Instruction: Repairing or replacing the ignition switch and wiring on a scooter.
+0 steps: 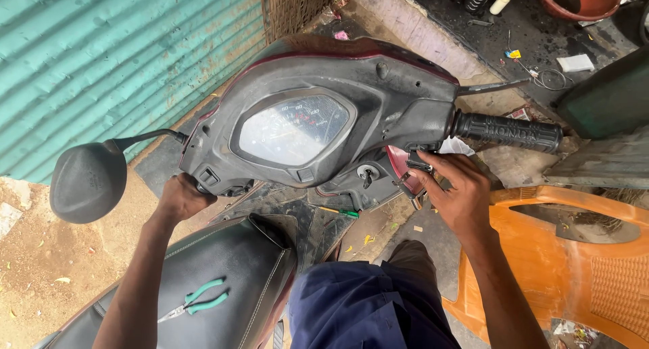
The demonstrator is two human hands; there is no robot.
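1. Head view, looking straight down: the person was standing over a dark red scooter, its handlebar housing (pixel 324 99) with the speedometer (pixel 292 127) right in the middle of the shot.
2. The left hand (pixel 181 199) was wrapped tight around the left end of the bar, just under the switch block, fingers fully closed on it. The round mirror (pixel 88 180) stuck out on its stalk just beside that.
3. The right hand (pixel 454 187) was up under the right side, fingertips pinched narrow on a small black switch part (pixel 419 161) just inboard of the rubber grip (pixel 507 130). Hard to tell if that part was loose or seated, the fingers covered most of it.
4. A pair of green-handled pliers (pixel 196 302) lay on the black seat (pixel 223 275), well apart from both hands. An orange plastic chair (pixel 574 254) stood to the right.
5. My read: the step in hand looked like working that right-side switch piece while the left hand steadied the bar. The next move would call for a careful small pull or push, keeping the bar from swinging.
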